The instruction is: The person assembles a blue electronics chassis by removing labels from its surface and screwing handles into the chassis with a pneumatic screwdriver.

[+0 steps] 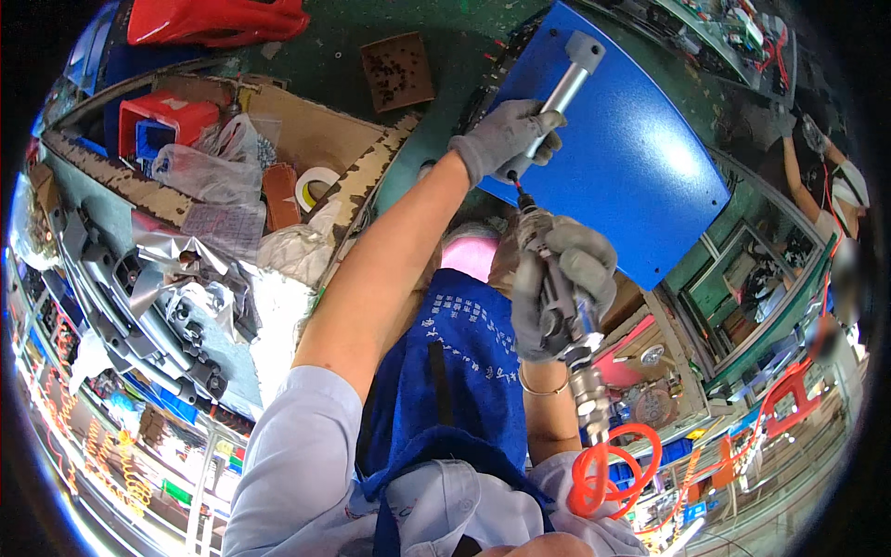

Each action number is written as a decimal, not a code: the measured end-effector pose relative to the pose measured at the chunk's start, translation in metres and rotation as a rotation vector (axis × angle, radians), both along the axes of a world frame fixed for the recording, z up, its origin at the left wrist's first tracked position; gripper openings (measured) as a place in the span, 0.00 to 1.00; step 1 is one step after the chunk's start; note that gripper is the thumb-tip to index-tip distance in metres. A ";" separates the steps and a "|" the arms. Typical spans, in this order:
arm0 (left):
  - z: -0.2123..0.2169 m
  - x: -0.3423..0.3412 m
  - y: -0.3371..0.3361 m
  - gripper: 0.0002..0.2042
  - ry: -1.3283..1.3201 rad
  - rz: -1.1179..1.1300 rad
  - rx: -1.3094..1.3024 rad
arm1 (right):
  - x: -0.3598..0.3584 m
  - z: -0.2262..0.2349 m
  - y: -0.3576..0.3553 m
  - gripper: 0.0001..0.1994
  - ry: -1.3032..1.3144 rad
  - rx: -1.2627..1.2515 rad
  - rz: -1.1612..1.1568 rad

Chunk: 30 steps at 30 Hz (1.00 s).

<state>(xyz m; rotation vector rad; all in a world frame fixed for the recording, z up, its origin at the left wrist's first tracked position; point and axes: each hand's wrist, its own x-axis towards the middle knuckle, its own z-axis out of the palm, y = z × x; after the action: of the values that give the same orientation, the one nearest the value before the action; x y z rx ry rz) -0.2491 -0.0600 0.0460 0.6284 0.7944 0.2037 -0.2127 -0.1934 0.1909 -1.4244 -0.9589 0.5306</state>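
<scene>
My left hand [510,139], in a grey glove, is wrapped round a silver tubular handle [562,96] with a grey end fitting. The handle lies at a slant over a glossy blue panel [631,158]. In my gloved right hand [571,274] is a pneumatic screwdriver [560,295], fingers closed about its body. Its bit points up to the handle's near end, just below my left hand; whether it touches a screw there is too small to tell. An orange coiled air hose [594,473] runs from the screwdriver's rear.
A cardboard box [397,72] of small dark parts lies beyond my left hand. At left, a worn-edged bench [357,176] carries a red bin [162,116], plastic bags and a tape roll [314,186]. Grey-black handles [125,306] are piled nearer. Another person [835,195] works at far right.
</scene>
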 end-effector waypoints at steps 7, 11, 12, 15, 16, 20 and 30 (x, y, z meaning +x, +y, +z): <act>0.000 0.002 0.001 0.20 0.014 -0.039 -0.014 | -0.001 -0.017 0.003 0.22 -0.048 -0.002 -0.112; 0.003 0.007 -0.001 0.15 0.025 0.008 -0.060 | -0.006 -0.016 0.005 0.22 -0.092 -0.004 -0.148; 0.003 0.005 -0.001 0.15 0.028 0.011 -0.058 | -0.006 -0.017 0.004 0.22 -0.078 0.013 -0.134; 0.003 0.005 -0.002 0.14 0.035 0.020 -0.039 | -0.006 -0.023 0.003 0.22 -0.037 0.072 -0.085; 0.002 0.008 -0.001 0.14 0.037 0.020 -0.020 | -0.006 -0.025 0.003 0.21 -0.023 0.091 -0.068; 0.004 0.011 -0.006 0.14 0.093 0.042 0.028 | -0.018 -0.020 0.010 0.20 -0.122 -0.059 -0.222; 0.006 0.010 -0.005 0.16 0.128 0.030 0.024 | 0.000 -0.022 0.025 0.20 0.052 0.042 0.012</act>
<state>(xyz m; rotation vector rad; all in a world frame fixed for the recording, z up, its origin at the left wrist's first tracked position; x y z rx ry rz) -0.2392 -0.0648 0.0522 0.6570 0.9262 0.2015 -0.2132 -0.1686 0.1690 -1.3621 -0.9325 0.5503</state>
